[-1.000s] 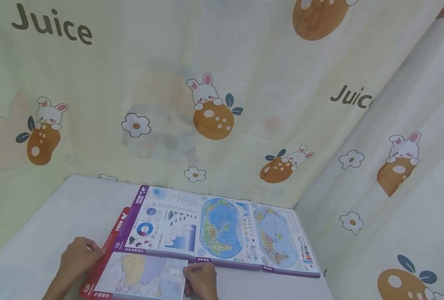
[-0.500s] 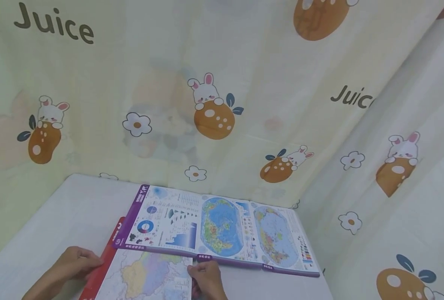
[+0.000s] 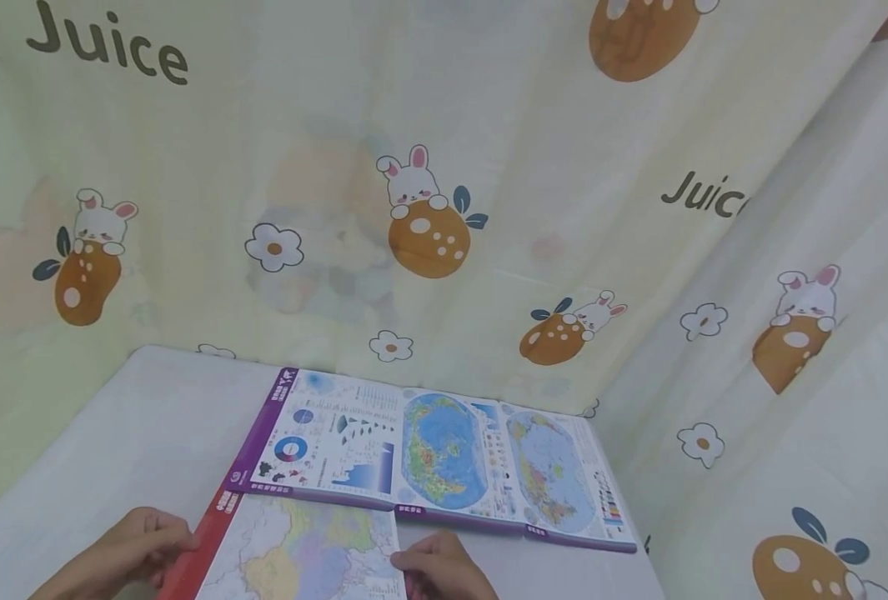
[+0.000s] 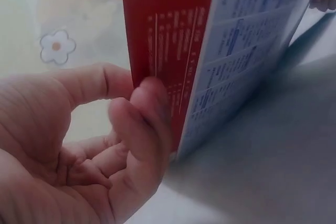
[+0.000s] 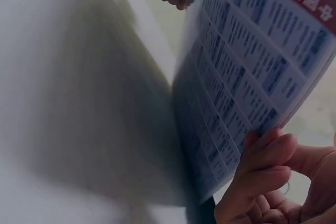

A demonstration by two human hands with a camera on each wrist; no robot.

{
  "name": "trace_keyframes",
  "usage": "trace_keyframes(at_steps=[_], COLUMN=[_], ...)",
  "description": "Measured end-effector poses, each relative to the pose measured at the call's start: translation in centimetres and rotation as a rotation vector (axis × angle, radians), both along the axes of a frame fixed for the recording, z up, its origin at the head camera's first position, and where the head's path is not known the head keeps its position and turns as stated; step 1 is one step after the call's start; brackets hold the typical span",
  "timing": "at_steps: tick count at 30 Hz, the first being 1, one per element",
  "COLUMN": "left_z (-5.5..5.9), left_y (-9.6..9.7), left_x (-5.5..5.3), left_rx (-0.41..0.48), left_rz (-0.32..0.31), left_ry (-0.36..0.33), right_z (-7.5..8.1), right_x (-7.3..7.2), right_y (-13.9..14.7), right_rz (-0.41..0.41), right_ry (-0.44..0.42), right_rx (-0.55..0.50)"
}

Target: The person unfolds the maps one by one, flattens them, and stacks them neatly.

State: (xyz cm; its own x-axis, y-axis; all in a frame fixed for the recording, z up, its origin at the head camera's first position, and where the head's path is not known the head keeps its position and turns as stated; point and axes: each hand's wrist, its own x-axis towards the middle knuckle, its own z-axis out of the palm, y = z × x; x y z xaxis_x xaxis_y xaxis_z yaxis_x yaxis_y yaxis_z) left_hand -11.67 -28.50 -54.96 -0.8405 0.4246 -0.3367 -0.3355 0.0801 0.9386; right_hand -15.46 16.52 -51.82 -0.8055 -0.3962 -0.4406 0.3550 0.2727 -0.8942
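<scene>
A red-bordered folded map (image 3: pixel 301 550) is held up off the table between both hands, near the front edge of the head view. Its top face shows a coloured map of China, and in the wrist views its underside has blue-and-white text tables (image 5: pixel 231 77). My left hand (image 3: pixel 132 546) pinches the red left border (image 4: pixel 168 51) between thumb and fingers. At the opposite side, my right hand (image 3: pixel 444 567) pinches the right edge. Just behind lies a purple-bordered world map (image 3: pixel 444 450), unfolded in three panels on the table. The lower part of the red map is cut off by the frame.
A white table (image 3: pixel 166 417) carries the maps. Behind it and along the right hangs a pale curtain (image 3: pixel 489 125) printed with rabbits, fruit and flowers, close to the table's far edge.
The red-bordered map has risen and shifted slightly right, with its far edge by the purple map's front edge. Both hands keep their grip; the right moved right and down in the view.
</scene>
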Motion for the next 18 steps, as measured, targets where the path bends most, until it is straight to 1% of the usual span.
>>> trace_keyframes(at_steps=[2, 5, 8, 10, 14, 18], left_z=[0.3, 0.8, 1.3, 1.7, 2.3, 2.7], left_y=[0.2, 0.6, 1.0, 1.4, 2.1, 2.5], left_x=[0.2, 0.6, 1.1, 1.3, 1.8, 2.3], left_rx=[0.041, 0.144, 0.260, 0.314, 0.353, 0.336], left_rz=[-0.035, -0.090, -0.141, -0.162, -0.167, -0.167], left_ry=[0.013, 0.005, -0.032, -0.061, -0.103, -0.115], right_z=[0.4, 1.0, 1.6, 1.8, 2.3, 2.6], right_x=[0.1, 0.3, 0.5, 0.6, 0.6, 0.6], right_y=[0.4, 0.9, 1.3, 1.6, 2.1, 2.7], right_rz=[0.018, 0.035, 0.045, 0.053, 0.062, 0.073], right_ry=[-0.010, -0.013, -0.009, -0.006, -0.013, -0.020], right_rx=[-0.011, -0.020, -0.030, -0.041, -0.061, -0.074])
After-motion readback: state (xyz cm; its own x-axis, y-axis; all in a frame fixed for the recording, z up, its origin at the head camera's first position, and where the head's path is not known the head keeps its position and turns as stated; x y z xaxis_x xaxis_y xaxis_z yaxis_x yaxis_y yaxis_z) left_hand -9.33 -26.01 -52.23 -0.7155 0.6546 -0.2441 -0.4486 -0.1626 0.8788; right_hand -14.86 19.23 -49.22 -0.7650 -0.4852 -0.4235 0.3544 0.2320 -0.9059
